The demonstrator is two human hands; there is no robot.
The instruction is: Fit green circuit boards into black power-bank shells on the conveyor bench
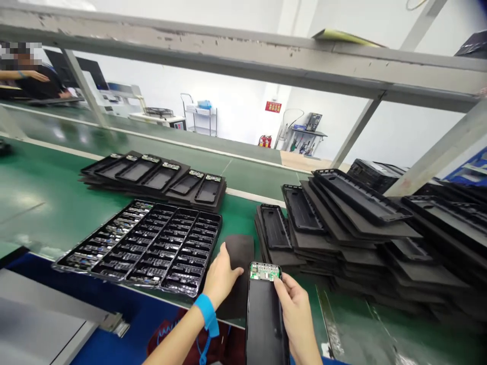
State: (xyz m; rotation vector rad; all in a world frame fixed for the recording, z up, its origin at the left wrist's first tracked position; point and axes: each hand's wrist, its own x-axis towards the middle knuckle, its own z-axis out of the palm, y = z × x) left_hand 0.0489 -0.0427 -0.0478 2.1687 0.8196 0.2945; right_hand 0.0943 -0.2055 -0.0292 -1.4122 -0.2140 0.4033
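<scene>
My right hand is closed on the right edge of a long black plastic housing, with the thumb near its top. Across the housing's upper end sits a green circuit board. Left of it, my left hand lies over the left edge of a dark foam sheet, thumb apart from the fingers and nothing seen in its grasp. A blue wrist strap circles the left wrist. Beside that hand is a black compartment tray; its left column holds several small boards.
At the back left, several housings with boards lie on foam sheets. Tall stacks of foam sheets and black housings stand on the right. A metal shelf beam crosses above the green table. Another person is at the far left.
</scene>
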